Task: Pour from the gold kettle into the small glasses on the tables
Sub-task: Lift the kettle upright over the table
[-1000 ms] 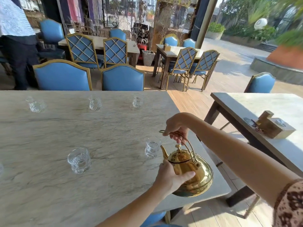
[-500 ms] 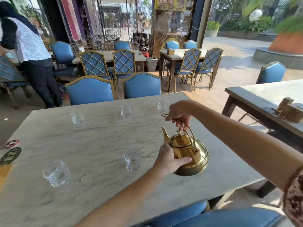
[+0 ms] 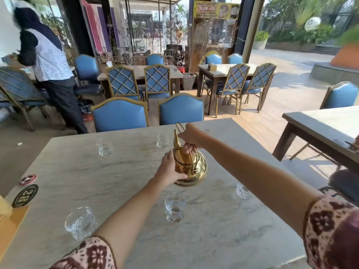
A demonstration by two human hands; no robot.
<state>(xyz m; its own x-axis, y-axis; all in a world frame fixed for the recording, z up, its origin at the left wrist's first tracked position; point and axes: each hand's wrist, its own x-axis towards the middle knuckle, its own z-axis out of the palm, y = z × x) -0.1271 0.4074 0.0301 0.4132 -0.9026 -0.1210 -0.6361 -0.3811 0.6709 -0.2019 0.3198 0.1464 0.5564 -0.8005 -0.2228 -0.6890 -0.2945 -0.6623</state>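
Observation:
The gold kettle [image 3: 191, 166] hangs tilted over the middle of the marble table [image 3: 77, 171], spout pointing away toward a small far glass [image 3: 162, 141]. My right hand [image 3: 191, 136] grips its wire handle from above. My left hand [image 3: 169, 168] is pressed against the kettle's lid and side. Another far glass [image 3: 105, 148] stands to the left. Three near glasses stand in a row: left [image 3: 80, 222], middle [image 3: 174, 209], right [image 3: 242, 191].
Two blue chairs [image 3: 181, 109] stand at the table's far edge. Round coasters [image 3: 25, 195] and a yellow box [image 3: 7, 220] lie at the left edge. A second table [image 3: 326, 121] is to the right. A person [image 3: 48, 61] stands far left.
The kettle has moved away from me and leftward, from the table's near right part to its middle, and is tilted further. The view has swung, showing more of the table.

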